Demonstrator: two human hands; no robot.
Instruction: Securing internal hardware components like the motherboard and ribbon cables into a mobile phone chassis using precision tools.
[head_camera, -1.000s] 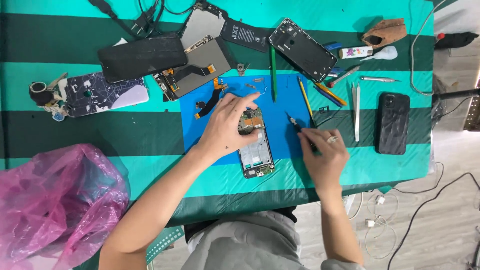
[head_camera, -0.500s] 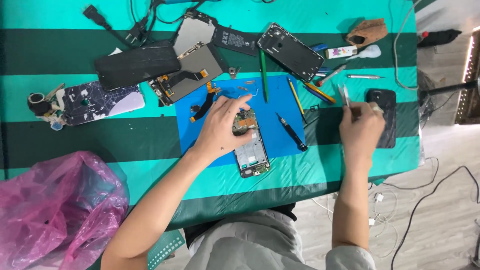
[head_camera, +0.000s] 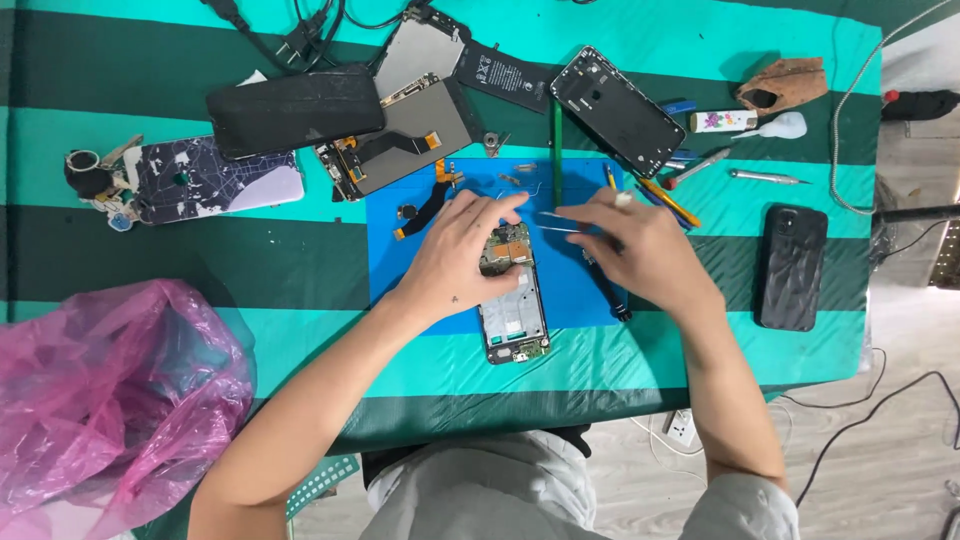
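Observation:
An opened phone frame (head_camera: 513, 305) with a bare circuit board at its top lies on a blue work mat (head_camera: 400, 255). My left hand (head_camera: 462, 255) rests on the frame's left side, fingers over the board. My right hand (head_camera: 640, 250) holds thin metal tweezers (head_camera: 556, 219), whose tips point left toward the board. A dark screwdriver (head_camera: 612, 297) lies on the mat under my right wrist.
Phone parts cover the green striped table: a dark screen (head_camera: 295, 112), a display panel (head_camera: 400, 135), a battery (head_camera: 505, 72), a back shell (head_camera: 616, 110), a patterned case (head_camera: 215, 180). A black phone (head_camera: 792, 266) lies right. A pink bag (head_camera: 110, 400) sits front left.
My right hand left the screwdriver on the mat, reached to the tools at the right, and has come back to the board holding tweezers. My left hand stayed on the phone frame.

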